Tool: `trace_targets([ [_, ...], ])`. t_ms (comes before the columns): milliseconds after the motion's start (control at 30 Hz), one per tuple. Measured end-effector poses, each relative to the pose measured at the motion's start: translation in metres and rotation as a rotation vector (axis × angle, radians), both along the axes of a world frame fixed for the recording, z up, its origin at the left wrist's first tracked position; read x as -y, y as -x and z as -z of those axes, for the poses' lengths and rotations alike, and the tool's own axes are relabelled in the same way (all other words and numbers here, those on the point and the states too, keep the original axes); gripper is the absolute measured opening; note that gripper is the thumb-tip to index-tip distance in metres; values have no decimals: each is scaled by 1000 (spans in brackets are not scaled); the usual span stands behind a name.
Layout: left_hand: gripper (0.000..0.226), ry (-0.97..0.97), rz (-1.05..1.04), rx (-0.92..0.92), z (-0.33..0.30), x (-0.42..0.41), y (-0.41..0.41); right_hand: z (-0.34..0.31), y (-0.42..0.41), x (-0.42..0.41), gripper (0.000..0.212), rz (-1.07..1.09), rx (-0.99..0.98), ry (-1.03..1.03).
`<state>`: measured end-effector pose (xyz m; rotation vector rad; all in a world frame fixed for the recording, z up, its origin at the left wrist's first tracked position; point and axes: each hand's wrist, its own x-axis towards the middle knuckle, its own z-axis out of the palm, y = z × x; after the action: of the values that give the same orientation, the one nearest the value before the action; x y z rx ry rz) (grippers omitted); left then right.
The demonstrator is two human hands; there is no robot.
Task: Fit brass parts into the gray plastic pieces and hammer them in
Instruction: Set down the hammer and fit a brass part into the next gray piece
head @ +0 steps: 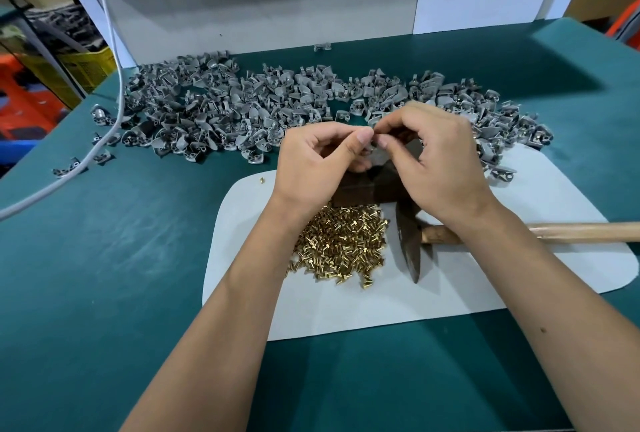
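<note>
Two hands meet fingertip to fingertip over the dark block [360, 189]. Nearest, under the left wrist: brass parts [341, 248] heaped on the white mat [242, 275]. Hammer [412, 244] lies under the right wrist, handle running out to the right, so the right hand is nearer to it. Left hand [318, 161] and right hand [433, 157] both pinch a small gray piece [375, 154] between them; brass insert not visible there. Beyond the hands: gray plastic pieces [242, 109] spread across the tabletop [104, 258].

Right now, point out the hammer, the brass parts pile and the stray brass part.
hammer [410, 251]: head view, on its dark metal head.
brass parts pile [341, 244]: head view, pile's middle.
stray brass part [262, 180]: head view, its body.
</note>
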<state>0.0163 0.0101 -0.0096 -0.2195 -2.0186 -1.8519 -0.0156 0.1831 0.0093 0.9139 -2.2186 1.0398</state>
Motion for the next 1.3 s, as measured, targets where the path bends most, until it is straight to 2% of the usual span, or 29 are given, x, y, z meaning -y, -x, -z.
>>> trace_targets([
  [333, 37, -138, 109, 9, -2, 3, 0, -2, -3, 1, 5, 13, 47, 29],
  [667, 31, -140, 92, 34, -7, 0, -5, -8, -7, -2, 4, -7, 91, 28],
  [1100, 33, -49, 51, 16, -2, -3, -5, -6, -2, -4, 4, -2, 201, 7],
  [1300, 20, 137, -41, -42, -3, -7, -5, -9, 0, -10, 9, 11, 145, -82],
])
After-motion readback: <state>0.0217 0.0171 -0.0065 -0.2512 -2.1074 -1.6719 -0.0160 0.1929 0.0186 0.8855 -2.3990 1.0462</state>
